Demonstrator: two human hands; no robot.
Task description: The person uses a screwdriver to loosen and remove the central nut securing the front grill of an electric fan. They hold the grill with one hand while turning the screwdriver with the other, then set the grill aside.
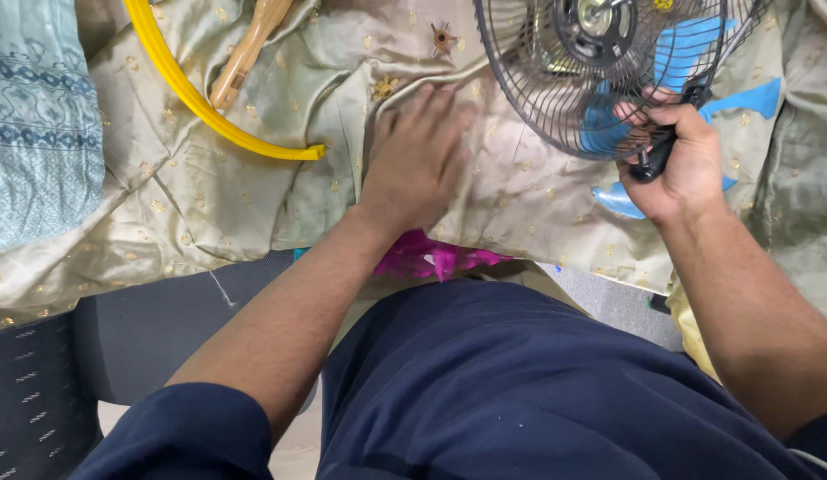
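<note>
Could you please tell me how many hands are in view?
2: the left hand lies flat on the pale green embroidered cloth; the right hand grips the black wire fan guard.

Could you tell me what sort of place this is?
Probably a home room used for repairs: a pale green embroidered cloth covers the surface, a patterned blue cushion lies beside it, and the right hand grips a black wire fan guard.

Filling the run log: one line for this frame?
left hand: flat on cloth | right hand: grips fan guard | yellow hoop: on cloth
</note>
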